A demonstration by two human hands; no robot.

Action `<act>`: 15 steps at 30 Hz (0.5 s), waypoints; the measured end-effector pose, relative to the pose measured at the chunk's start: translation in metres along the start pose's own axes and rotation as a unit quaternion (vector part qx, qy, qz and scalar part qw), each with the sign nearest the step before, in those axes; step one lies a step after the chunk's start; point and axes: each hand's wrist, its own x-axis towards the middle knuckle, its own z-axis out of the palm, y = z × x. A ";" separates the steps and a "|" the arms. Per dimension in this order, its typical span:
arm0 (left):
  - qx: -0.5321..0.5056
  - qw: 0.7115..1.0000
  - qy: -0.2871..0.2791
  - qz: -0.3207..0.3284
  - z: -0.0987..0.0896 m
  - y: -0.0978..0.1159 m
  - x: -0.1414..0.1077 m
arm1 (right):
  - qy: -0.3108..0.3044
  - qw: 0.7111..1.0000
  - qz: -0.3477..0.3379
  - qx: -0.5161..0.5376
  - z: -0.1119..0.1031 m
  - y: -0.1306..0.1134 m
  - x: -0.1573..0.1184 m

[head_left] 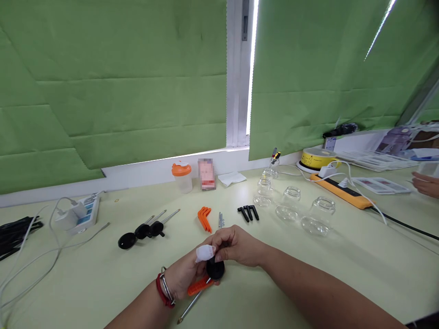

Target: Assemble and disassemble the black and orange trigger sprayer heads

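My left hand (187,273), with a white wrap on one finger and bracelets at the wrist, is closed around a black round lid (216,270). From it a metal rod (192,307) slants down toward the near edge of the view. An orange handle (199,287) shows beneath the lid, also in my left hand. The fingertips of my right hand (242,246) pinch the top of the black lid, partly covering it. Just beyond my hands lie several small screws (221,220), bent orange handles (205,219) and black handles (248,213).
Black lids with metal rods (140,231) lie at left. Several glass jars (322,211) stand at right, before an orange power strip (343,189). Behind are an orange-lidded cup (183,177) and folded paper (232,178). White cables (56,246) trail at left. Another person's hand (425,184) shows at far right.
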 end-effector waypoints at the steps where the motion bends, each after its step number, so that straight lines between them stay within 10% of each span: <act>1: -0.002 1.000 -0.003 0.002 0.000 0.000 0.000 | -0.001 1.000 0.000 0.003 0.000 0.000 0.000; 15: 0.001 1.000 -0.002 0.002 0.001 0.001 -0.001 | 0.006 0.991 -0.050 -0.121 -0.001 -0.008 -0.001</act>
